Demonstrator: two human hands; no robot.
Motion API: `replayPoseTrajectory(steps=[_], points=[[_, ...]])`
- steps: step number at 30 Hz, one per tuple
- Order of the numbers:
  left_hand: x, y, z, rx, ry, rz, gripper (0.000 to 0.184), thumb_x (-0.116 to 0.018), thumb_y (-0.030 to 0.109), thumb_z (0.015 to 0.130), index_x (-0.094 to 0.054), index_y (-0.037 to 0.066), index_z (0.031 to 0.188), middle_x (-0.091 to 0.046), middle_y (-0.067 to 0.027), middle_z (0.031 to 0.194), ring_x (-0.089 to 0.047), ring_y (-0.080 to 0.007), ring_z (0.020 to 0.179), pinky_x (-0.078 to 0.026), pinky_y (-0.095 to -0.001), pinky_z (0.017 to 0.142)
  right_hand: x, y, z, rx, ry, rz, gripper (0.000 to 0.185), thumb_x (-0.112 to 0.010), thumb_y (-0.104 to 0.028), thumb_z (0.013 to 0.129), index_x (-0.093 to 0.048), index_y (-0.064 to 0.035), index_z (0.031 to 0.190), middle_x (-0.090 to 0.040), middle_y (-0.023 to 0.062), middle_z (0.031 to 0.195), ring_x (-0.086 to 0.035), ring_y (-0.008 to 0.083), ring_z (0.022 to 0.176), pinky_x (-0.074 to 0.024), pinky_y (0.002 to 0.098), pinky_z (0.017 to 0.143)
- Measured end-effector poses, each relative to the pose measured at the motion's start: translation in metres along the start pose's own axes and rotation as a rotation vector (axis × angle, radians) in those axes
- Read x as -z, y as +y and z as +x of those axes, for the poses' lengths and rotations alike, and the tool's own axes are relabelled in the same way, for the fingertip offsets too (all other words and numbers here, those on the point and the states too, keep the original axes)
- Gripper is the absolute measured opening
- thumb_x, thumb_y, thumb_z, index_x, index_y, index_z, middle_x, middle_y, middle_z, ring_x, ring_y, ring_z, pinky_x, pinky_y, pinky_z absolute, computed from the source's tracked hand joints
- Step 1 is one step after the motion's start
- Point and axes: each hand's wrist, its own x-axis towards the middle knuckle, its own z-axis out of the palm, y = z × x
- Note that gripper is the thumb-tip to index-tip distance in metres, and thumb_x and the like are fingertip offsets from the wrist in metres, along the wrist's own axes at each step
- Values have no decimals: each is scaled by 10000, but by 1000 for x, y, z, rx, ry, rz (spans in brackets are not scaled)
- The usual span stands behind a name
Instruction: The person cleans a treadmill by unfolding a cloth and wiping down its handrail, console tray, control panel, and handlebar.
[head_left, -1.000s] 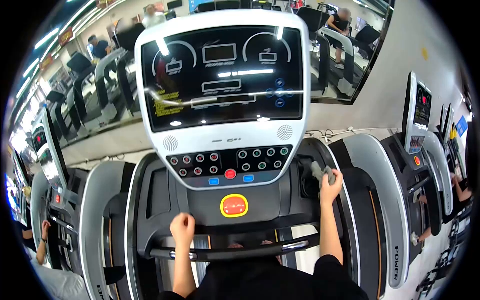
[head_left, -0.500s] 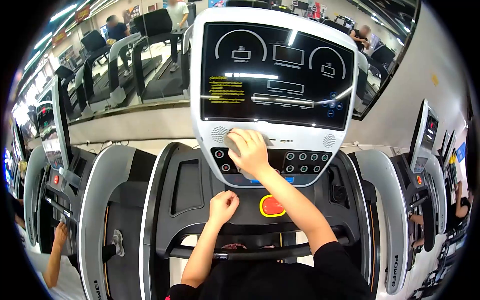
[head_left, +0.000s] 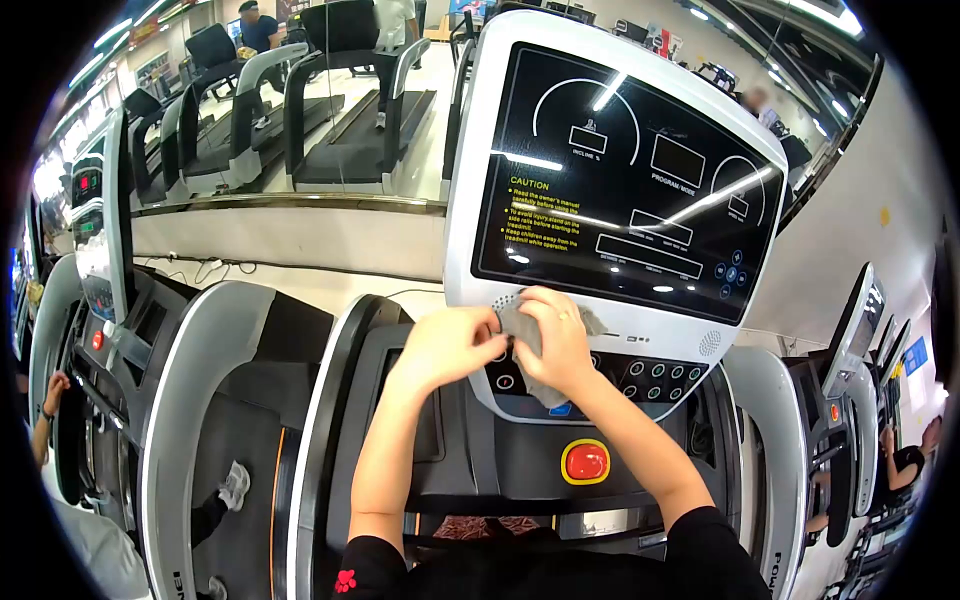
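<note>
Both hands meet at a grey cloth (head_left: 524, 328) in front of the lower left part of a treadmill console (head_left: 630, 180). My right hand (head_left: 556, 338) is closed around the cloth, which bunches under the fingers and hangs down over the button panel (head_left: 655, 380). My left hand (head_left: 447, 346) pinches the cloth's left edge, its fingertips close to those of my right. The cloth and hands hide part of the left speaker grille and several buttons. Below them sits a red stop button (head_left: 586, 462) with a yellow rim.
Neighbouring treadmills stand on the left (head_left: 200, 370) and right (head_left: 775, 440). A person's shoe (head_left: 234, 486) shows on the left machine. Behind the console, a mirror (head_left: 330, 190) reflects treadmills and people. Cables (head_left: 205, 268) lie along the wall's foot.
My left hand has risen from above the handrail to the cloth and taken hold of its edge. My right hand still holds the cloth. The view has tilted and shifted, with the console further right.
</note>
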Motion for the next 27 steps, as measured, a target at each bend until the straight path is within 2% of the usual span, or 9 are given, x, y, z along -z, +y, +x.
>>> replayPoseTrajectory(steps=[3,6,9,14,17,19,21,22,27], points=[[7,-8,8,-57,27,-41,168,-647,173,753,-608,29,830,-618,-87,610,-609,-194,551,-453,-285,537,-5,-10,-4,-195,208,101,544,-746,-43,540,-502,-47,1026,-524,127,1058,-508,344,1008,-430,431,846],[12,-12,9,16,-34,-64,123,-663,125,750,-598,31,794,-602,-72,592,-593,-149,536,-436,-266,527,1,-8,-1,-129,76,-64,506,-758,-70,534,-550,-83,995,-542,76,1060,-494,308,982,-400,423,830],[13,-17,9,6,22,69,208,-686,211,745,-580,48,673,-596,-80,576,-588,-212,519,-432,-301,500,1,-18,-7,-98,-28,-184,543,-761,-98,526,-558,-107,1029,-545,41,1104,-494,280,949,-382,406,810],[22,-17,6,83,136,352,292,-716,285,721,-572,53,618,-571,-87,544,-571,-252,513,-433,-340,501,-3,-17,-10,-30,-17,-222,569,-754,-109,493,-591,-121,1037,-571,11,1103,-486,245,887,-372,378,763],[28,-18,2,186,182,380,325,-722,307,711,-573,36,610,-572,-100,546,-573,-264,535,-438,-354,519,-5,-14,-10,-19,43,-250,562,-750,-112,496,-593,-120,1035,-563,11,1134,-479,255,877,-379,390,769],[31,-21,0,239,177,365,334,-713,317,717,-576,28,619,-582,-107,563,-575,-270,545,-442,-361,531,-12,-14,-12,0,67,-252,553,-755,-124,520,-578,-113,1044,-521,46,1136,-462,280,902,-384,409,780],[33,-24,-3,236,173,329,322,-701,316,725,-586,25,650,-595,-112,595,-580,-269,562,-445,-358,546,-19,-21,-12,-149,129,-216,545,-753,-118,562,-540,-96,1063,-462,112,1082,-436,301,927,-389,392,788],[33,-26,-5,217,164,335,306,-695,305,730,-588,25,665,-600,-113,608,-583,-267,574,-446,-356,553,-20,-23,-11,-122,76,-294,553,-760,-141,574,-520,-98,1071,-421,112,1048,-418,308,944,-390,390,778],[34,-12,-8,166,128,255,267,-666,266,747,-576,23,683,-594,-123,623,-586,-274,599,-449,-368,570,-4,-17,6,-86,22,-268,437,-741,-122,600,-550,-75,990,-509,104,956,-511,294,839,-433,380,715]])
